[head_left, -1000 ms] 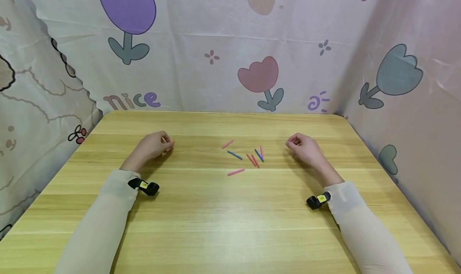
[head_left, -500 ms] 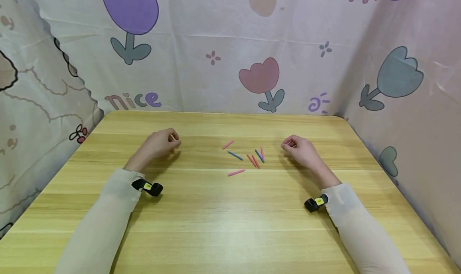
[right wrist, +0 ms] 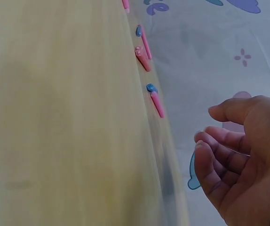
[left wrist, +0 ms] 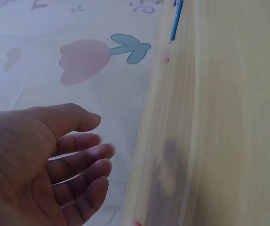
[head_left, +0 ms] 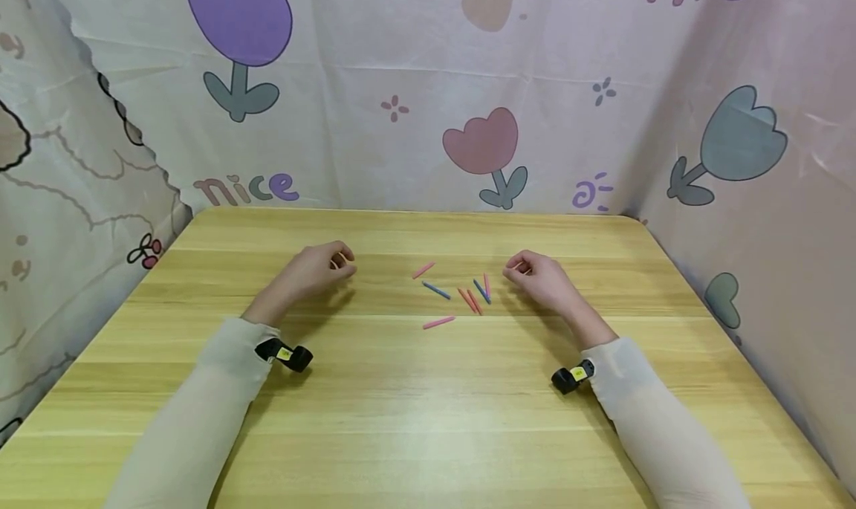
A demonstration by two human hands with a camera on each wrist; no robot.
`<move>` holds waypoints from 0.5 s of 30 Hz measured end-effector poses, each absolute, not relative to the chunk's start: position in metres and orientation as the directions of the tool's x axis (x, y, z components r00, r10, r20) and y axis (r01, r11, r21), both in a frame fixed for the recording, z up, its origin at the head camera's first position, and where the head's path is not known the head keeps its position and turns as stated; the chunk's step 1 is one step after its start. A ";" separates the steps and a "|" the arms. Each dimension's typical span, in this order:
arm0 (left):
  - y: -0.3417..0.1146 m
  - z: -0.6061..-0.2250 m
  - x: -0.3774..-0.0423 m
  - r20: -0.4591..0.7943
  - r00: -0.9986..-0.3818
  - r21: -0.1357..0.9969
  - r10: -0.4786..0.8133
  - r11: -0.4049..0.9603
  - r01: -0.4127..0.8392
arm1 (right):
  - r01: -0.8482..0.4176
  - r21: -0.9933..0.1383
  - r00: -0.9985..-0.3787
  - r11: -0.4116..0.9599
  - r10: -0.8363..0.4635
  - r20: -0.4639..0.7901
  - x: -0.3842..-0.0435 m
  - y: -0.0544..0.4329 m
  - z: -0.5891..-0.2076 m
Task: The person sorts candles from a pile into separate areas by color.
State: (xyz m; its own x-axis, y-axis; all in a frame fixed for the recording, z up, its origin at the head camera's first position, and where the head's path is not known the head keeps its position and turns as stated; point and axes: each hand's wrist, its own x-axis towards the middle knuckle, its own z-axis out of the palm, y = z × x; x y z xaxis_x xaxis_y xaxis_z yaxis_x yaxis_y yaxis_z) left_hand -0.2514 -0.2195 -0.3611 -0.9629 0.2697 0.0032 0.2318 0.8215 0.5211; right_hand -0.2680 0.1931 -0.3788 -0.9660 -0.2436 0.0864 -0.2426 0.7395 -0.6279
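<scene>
Several thin coloured sticks lie scattered on the mid-table. On the left side are a pink stick (head_left: 423,270), a blue stick (head_left: 436,290) and, nearer the front, another pink stick (head_left: 438,322). Two orange-red sticks (head_left: 466,299) lie side by side, and right of them another blue stick (head_left: 481,291) forms a V with a pink one (head_left: 487,284). My left hand (head_left: 314,273) hovers left of the sticks, fingers loosely curved and holding nothing, as the left wrist view confirms. Opposite, my right hand (head_left: 543,280) hangs right of the V, fingers loosely bent, nothing in them.
The sticks rest on a wooden table (head_left: 401,405) with a light grain. A printed cloth (head_left: 374,152) rises behind its far edge and along both sides. Black wrist cameras (head_left: 286,354) sit on both sleeves.
Both hands have moved inward toward the sticks, the left one rightward and the right one leftward. The sticks have kept their places.
</scene>
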 end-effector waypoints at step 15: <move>-0.186 -0.363 -0.247 0.088 -0.921 0.492 0.379 0.788 0.371 | -0.184 -0.700 -0.952 0.690 -0.303 -0.048 -0.285 0.176 -0.391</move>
